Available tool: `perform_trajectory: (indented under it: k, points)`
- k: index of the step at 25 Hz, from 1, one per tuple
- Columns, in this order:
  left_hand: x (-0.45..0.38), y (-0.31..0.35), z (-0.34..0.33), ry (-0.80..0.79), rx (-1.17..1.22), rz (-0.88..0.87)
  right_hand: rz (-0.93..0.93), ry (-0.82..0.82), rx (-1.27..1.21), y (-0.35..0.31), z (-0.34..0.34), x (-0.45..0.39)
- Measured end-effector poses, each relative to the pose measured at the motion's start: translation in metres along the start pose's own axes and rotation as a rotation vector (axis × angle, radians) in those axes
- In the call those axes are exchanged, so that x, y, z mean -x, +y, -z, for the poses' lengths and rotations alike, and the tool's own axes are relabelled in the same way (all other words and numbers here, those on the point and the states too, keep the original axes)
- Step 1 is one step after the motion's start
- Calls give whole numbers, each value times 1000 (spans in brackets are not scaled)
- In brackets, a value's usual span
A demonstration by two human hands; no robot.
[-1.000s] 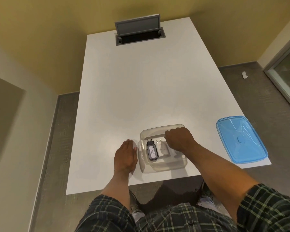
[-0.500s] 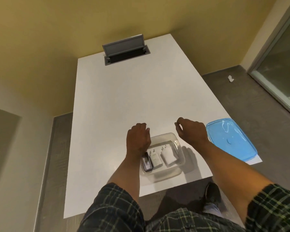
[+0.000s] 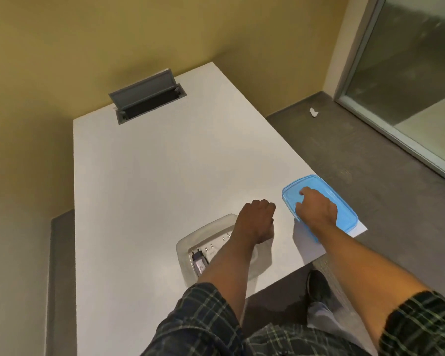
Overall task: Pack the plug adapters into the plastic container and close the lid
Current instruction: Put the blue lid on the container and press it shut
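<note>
The clear plastic container (image 3: 188, 244) stands near the table's front edge. A black plug adapter (image 3: 199, 260) lies at its left end, with a white adapter (image 3: 214, 249) beside it; my forearm hides whatever lies further right. My left hand (image 3: 254, 219) lies over the container's far right corner with its fingers curled around the rim. The blue lid (image 3: 344, 210) rests at the table's right front corner. My right hand (image 3: 316, 209) is on the lid's left part, fingers across the top and thumb at its edge.
The white table (image 3: 152, 188) carries a grey cable hatch (image 3: 147, 97), open, at its far end. The lid overhangs the table's right edge. Grey floor with a small white scrap (image 3: 313, 112) and a glass door (image 3: 409, 86) lie to the right.
My right hand left the container and went right onto the blue lid. My left hand slid from the container's left side across to its far right corner. The camera turned right.
</note>
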State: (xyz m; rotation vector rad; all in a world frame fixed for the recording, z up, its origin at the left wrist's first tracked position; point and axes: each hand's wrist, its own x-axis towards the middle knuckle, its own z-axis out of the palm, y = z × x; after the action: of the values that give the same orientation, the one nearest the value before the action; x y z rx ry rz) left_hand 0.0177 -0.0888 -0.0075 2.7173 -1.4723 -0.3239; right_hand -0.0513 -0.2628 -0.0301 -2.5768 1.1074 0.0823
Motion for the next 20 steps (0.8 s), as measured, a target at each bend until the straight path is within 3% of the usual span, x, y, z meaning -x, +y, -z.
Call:
perform_trajectory:
  k: [6, 20]
  points:
    - [-19, 28, -15, -135, 4, -23, -6, -71, -13, 41, -6, 4]
    - [-63, 36, -45, -356, -83, -111, 179, -342, 155, 63, -26, -5]
